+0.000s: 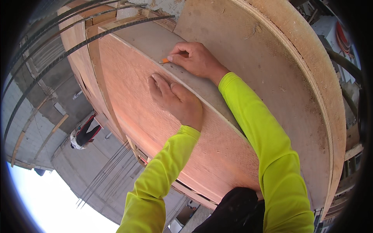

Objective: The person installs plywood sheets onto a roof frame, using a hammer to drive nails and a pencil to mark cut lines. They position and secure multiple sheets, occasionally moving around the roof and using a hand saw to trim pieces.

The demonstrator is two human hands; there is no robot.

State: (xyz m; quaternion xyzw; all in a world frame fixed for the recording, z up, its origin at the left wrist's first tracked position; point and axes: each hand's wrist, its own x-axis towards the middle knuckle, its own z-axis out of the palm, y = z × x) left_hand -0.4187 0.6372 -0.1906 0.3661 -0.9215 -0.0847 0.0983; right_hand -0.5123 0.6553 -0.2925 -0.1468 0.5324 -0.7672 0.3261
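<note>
Yellow sleeves (pixel 278 155); small orange tool (pixel 165 60).

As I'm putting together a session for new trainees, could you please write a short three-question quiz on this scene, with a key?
1. Multiple choice: Which hand pinches the small orange object? A) left B) right C) both
2. True or false: The left hand is clenched around a steel bar.
3. Fill in the blank: The sleeves on both arms are bright ____.

Key:
1. B: the right hand holds it between thumb and fingers.
2. False: it rests on the reddish wooden sheet.
3. yellow-green
</note>
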